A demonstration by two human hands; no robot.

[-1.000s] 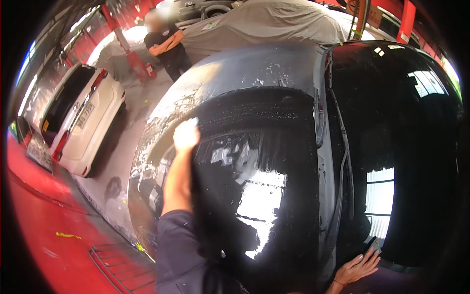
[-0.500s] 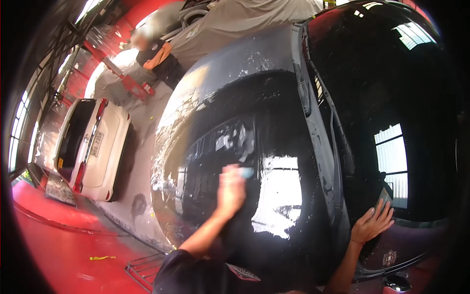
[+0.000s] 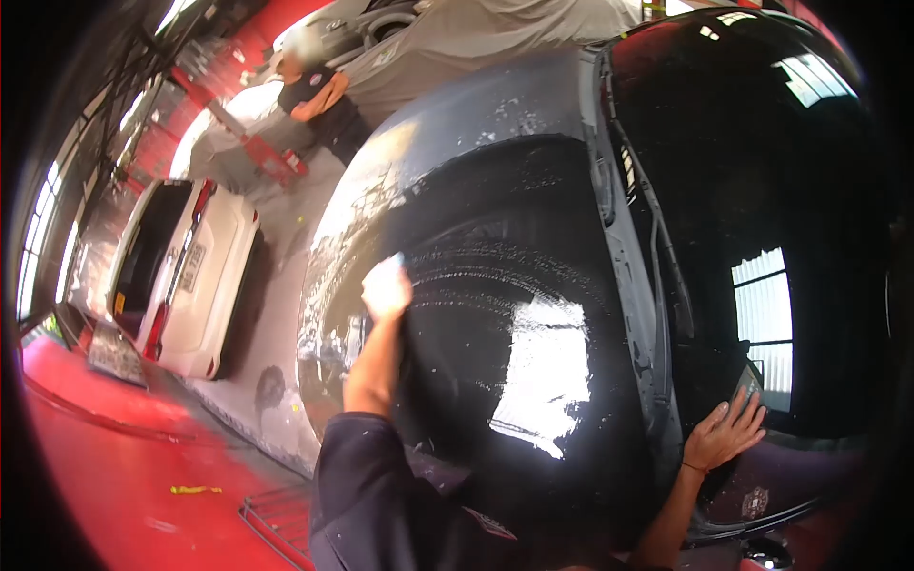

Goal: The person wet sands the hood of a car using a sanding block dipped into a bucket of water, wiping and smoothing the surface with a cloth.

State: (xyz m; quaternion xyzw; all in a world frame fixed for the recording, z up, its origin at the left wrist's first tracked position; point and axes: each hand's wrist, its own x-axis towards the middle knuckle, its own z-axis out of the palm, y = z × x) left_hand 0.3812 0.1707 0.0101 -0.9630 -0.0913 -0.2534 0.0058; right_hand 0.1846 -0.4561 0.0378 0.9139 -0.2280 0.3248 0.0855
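Curving beneath both hands: hood under left, windshield under right.

The windshield lies right of the hood — parked car left, sheet beyond.

Left hand, 9 o'clock: blurred; held item mostly hidden. Grey cover, 12 o'clock: cut off by top edge.
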